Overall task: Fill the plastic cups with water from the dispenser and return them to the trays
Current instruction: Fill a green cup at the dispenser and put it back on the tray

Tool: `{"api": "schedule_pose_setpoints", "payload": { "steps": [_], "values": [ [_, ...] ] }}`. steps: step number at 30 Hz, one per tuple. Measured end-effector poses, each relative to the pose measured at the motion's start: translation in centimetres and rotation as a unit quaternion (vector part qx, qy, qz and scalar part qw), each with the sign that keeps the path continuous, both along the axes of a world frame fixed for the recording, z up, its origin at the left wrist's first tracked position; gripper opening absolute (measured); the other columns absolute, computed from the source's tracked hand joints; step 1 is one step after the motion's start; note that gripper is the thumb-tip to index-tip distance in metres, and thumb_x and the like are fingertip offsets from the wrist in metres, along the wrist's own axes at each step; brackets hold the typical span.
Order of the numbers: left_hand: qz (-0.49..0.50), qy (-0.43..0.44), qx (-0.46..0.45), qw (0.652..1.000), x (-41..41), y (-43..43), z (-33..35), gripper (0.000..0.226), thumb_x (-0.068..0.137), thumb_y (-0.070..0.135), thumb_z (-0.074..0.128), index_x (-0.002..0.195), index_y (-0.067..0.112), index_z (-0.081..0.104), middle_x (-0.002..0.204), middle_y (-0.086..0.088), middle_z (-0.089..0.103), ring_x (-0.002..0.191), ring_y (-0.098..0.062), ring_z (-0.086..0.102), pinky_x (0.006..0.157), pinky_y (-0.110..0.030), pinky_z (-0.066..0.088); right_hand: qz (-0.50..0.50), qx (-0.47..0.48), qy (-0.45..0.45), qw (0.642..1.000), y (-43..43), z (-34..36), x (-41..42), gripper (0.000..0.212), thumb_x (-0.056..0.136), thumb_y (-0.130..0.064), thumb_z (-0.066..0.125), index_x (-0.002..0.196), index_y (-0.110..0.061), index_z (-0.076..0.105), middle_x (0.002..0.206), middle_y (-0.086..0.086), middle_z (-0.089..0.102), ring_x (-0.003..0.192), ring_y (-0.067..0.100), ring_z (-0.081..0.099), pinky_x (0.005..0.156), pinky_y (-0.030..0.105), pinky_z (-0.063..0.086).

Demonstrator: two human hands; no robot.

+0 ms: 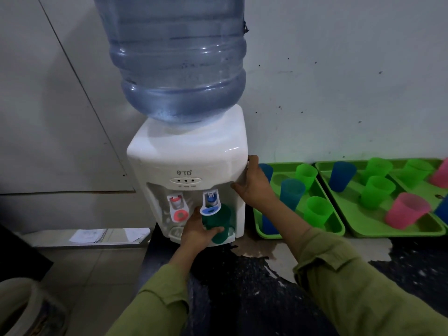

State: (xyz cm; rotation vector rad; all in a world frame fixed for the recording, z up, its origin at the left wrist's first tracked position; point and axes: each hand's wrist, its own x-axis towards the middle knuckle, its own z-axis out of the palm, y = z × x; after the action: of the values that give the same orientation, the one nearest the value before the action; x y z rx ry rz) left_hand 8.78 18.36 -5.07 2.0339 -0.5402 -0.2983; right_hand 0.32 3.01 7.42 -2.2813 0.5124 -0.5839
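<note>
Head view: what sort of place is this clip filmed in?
Probably a drinks corner in a workplace or canteen, though that is a guess. A tabletop water dispenser with a big bottle stands on a worn dark counter against a stained wall, beside green trays of plastic cups.

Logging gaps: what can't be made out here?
All head view.
Water level in the dark green cup: its tinted wall and the left hand hide it.
Blue cup behind the right hand: mostly covered.
Pink cup at far right: cut by the frame edge.
Indicator labels: too small.
</note>
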Motion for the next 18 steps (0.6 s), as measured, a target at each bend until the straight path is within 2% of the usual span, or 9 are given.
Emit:
{"api": "schedule_pose_setpoints", "payload": {
  "steps": [7,13,18],
  "values": [
    [-0.003,0.002,-0.009,1.0,0.05,0.07,-0.13,0.073,0.059,0.021,0.087,0.122,0.013,0.051,0.124,-0.005,0.059,0.111,-0.02,0.056,0.094,-0.027,0.043,-0.005,-0.005,0.002,1.0,0.05,-0.16,0.1,0.063,0.079,-0.015,0.07,0.124,-0.007,0.027,0.118,0.018,0.052,0.104,0.032,0.054,0.082,0.037,0.048],
    [-0.017,-0.006,0.014,1.0,0.23,0.05,0.14,0.073,0.06,0.021,0.087,0.123,0.012,0.051,0.124,-0.004,0.058,0.11,-0.016,0.054,0.089,-0.017,0.037,-0.003,-0.001,-0.002,1.0,0.01,-0.14,0.16,0.062,0.079,-0.014,0.071,0.123,-0.006,0.028,0.119,0.019,0.052,0.105,0.032,0.054,0.083,0.04,0.049],
    [-0.018,-0.007,0.029,0.999,0.27,0.13,0.18,0.072,0.06,0.024,0.086,0.123,0.015,0.051,0.123,-0.002,0.059,0.11,-0.017,0.055,0.089,-0.019,0.037,0.001,0.004,-0.007,1.0,-0.01,-0.26,0.1,0.064,0.079,-0.015,0.07,0.126,-0.007,0.027,0.121,0.018,0.051,0.107,0.032,0.054,0.084,0.04,0.049]
  ]
}}
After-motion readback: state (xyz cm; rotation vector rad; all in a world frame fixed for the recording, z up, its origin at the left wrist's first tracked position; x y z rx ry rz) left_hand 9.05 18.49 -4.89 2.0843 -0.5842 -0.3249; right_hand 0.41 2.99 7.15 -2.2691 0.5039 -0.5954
